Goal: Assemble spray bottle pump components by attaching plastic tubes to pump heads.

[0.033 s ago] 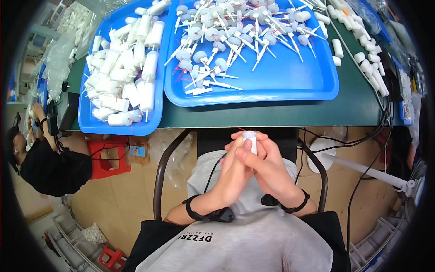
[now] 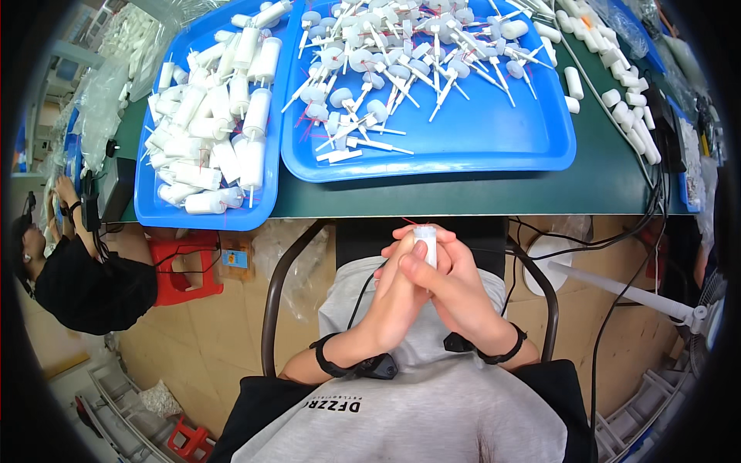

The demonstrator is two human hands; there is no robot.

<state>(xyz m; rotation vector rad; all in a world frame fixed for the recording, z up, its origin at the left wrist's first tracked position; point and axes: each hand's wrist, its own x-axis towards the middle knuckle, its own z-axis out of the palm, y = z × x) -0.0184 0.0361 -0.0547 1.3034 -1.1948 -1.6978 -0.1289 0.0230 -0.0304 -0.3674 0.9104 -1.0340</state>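
Gripping white tube (image 2: pixel 425 241) between left hand (image 2: pixel 397 289) and right hand (image 2: pixel 451 289), both closed around it above lap; loose grip could drop tube to floor, away from desk (image 2: pixel 463 202).

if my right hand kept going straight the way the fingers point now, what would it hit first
The right hand points up-left with its fingers wrapped round the white cylinder, pressed against the left hand. Beyond those, probably the green table's near edge, though depth is unclear.

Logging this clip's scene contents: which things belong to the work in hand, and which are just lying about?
In hand: white plastic tube, clasped by left hand and right hand; tray of stemmed parts; tray of tubes.
Lying about: loose caps, cables, red stool.
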